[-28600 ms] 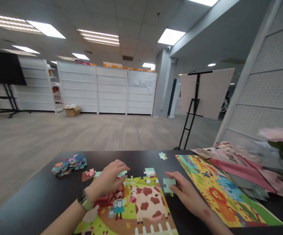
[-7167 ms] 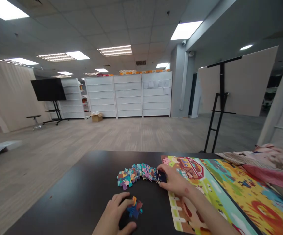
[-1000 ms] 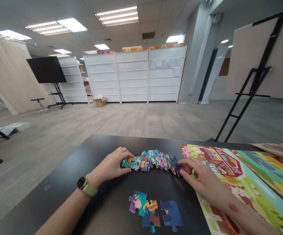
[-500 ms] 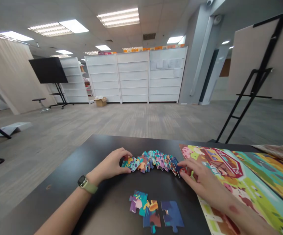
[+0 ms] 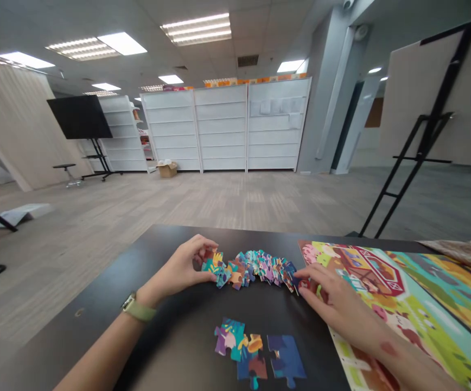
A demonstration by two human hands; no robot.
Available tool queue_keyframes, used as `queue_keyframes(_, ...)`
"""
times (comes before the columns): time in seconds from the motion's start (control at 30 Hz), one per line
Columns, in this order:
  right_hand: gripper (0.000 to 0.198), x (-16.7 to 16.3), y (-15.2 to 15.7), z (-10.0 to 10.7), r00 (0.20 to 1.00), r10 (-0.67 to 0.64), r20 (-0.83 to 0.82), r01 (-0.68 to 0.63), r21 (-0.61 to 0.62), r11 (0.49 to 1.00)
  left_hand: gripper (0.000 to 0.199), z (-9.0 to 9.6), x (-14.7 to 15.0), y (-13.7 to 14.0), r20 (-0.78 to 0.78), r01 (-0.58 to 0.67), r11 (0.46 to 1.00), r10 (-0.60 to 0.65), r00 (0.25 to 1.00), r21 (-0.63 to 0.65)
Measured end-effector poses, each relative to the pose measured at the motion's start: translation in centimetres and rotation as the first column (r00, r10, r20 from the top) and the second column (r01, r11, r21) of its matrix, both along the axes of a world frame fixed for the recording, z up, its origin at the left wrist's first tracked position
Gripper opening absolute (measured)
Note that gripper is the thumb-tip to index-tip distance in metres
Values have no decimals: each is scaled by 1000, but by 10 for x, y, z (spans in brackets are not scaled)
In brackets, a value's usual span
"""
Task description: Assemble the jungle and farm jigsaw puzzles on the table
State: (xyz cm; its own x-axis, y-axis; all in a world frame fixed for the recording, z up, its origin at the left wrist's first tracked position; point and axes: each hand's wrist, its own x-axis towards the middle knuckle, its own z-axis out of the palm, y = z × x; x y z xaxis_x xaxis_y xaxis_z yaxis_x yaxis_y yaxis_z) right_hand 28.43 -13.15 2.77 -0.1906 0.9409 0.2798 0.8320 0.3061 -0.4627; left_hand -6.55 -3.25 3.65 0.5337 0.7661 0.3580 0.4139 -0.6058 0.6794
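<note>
A curved row of overlapping jigsaw puzzle pieces (image 5: 263, 266) lies across the black table. At its left end my left hand (image 5: 189, 260) pinches a teal and yellow puzzle piece (image 5: 214, 263) between thumb and fingers, tilted up. My right hand (image 5: 333, 296) closes around the dark blue puzzle pieces (image 5: 290, 274) at the row's right end, its fingertips partly covering them. Nearer me lie a few joined pieces (image 5: 241, 347) in purple, teal and brown. Just right of them, with a narrow gap, is a dark blue section (image 5: 287, 358).
A colourful farm picture board (image 5: 366, 282) lies under my right forearm, with another illustrated board (image 5: 451, 282) beside it. Patterned cloth (image 5: 459, 254) rests at the far right. Beyond the black table (image 5: 178, 347) stand an easel-like board stand (image 5: 412, 157) and white shelves (image 5: 221, 130).
My left hand has lifted and shifted slightly, tilting the teal and yellow piece up at the row's left end. My right hand stays nearly still.
</note>
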Motion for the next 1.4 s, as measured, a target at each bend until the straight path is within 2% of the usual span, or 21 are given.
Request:
queue_keyframes(0.13, 25, 1, 0, 0, 1000, -1, 6, 1, 1, 1000, 52, -6, 5, -4, 121, 55, 996, -45, 992, -74)
queue_keyframes(0.43, 24, 1, 0, 0, 1000, 5, 3, -5, -7, 1000, 47, -11, 6, -2, 168, 68, 990, -46, 985, -125)
queue_keyframes(0.6, 25, 1, 1, -1, 1000, 7, 1, -7, -8, 1000, 48, -11, 8, -4, 194, 84, 969, -38, 980, -231)
queue_keyframes(0.7, 27, 3, 4, -4, 1000, -24, -18, 24, -1, 1000, 49, -10, 8, -6, 221, 63, 966, -7, 975, -249)
queue_keyframes(0.83, 41, 10, 10, -14, 988, -144, -45, 145, 17, 989, 43, -12, 10, -7, 260, 64, 957, 12, 965, -282)
queue_keyframes(0.93, 59, 14, 13, -22, 990, -140, -13, 140, 5, 990, 42, -15, 13, -7, 271, 88, 945, 1, 963, -314)
queue_keyframes(1.0, 63, 14, 13, -23, 997, -75, 21, 76, -46, 996, 40, -16, 14, -6, 260, 84, 950, -3, 966, -302)
queue_keyframes(1.13, 48, 9, 12, -18, 999, 17, 34, -13, -117, 993, 26, -15, 9, 0, 163, -11, 985, 40, 986, -171)
queue_keyframes(1.23, 44, 9, 11, -15, 1000, 11, 25, -9, -80, 997, 11, -14, 1, 6, 2, -88, 995, 88, 996, -52)
queue_keyframes(1.3, 44, 11, 12, -17, 1000, 1, 21, 0, -51, 999, 6, -14, -4, 8, -77, -115, 993, 112, 991, -25)
queue_keyframes(1.37, 45, 14, 14, -20, 1000, -4, 21, 5, -29, 1000, 6, -15, -7, 9, -136, -130, 991, 127, 983, -15)
queue_keyframes(1.4, 45, 15, 14, -22, 1000, -6, 22, 6, -20, 1000, 13, -16, -7, 9, -165, -134, 991, 131, 977, -8)
